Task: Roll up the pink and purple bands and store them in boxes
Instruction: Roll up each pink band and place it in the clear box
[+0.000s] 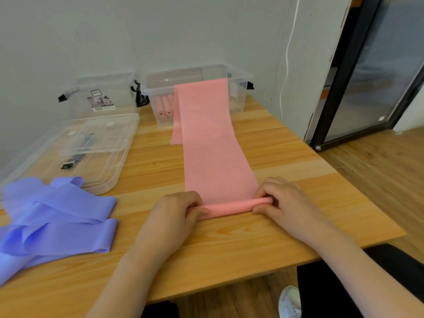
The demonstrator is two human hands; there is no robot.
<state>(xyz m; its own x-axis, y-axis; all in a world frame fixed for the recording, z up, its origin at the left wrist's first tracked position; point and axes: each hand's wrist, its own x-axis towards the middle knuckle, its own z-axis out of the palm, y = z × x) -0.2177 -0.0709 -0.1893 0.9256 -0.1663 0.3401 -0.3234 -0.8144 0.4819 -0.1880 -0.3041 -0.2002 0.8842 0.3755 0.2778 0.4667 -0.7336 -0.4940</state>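
Table (pixel 229 244): two boxes, two lids.

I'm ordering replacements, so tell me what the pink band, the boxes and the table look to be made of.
Pink band: thin, matte, flexible sheet, likely latex or rubber; it drapes over the box rim and rolls tightly under the left hand and right hand.
Boxes: clear, glossy hard plastic; pink rolls show through the wall.
Table: light wood or wood-look laminate; grain and plank seams show.

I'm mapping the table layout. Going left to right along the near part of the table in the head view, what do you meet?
Purple bands → left hand → pink roll → right hand.
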